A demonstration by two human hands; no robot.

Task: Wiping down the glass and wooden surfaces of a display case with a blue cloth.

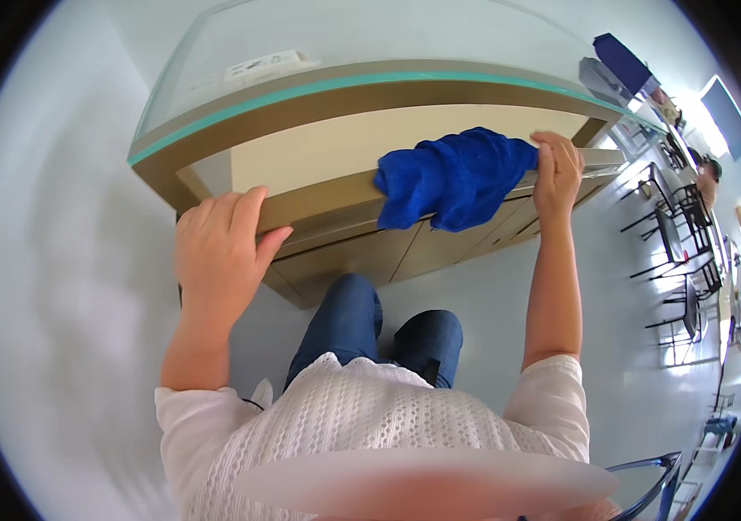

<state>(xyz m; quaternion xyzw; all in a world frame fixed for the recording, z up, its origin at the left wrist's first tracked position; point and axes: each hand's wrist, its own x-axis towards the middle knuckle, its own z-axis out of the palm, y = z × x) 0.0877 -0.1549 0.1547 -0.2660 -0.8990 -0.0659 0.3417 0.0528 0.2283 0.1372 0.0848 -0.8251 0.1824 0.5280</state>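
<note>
A glass-topped cabinet in brown and cream stands before me, its drawer (318, 200) pulled out below the green-edged glass (344, 77). My left hand (220, 244) grips the left end of the drawer's front edge, thumb on the near side. At the right end of that edge, my right hand (556, 172) has its fingers bent over the rim. A crumpled blue cloth (458, 176) hangs over the edge between the hands; its right end touches my right hand. Whether the fingers pinch the cloth is hard to tell.
Cabinet doors (370, 257) lie below the drawer, close to my knees. A white wall (71, 195) rises on the left. Several dark chairs (667, 234) line a long table at the right, where a person (708, 182) is seen. A blue chair frame (654, 478) is at the lower right.
</note>
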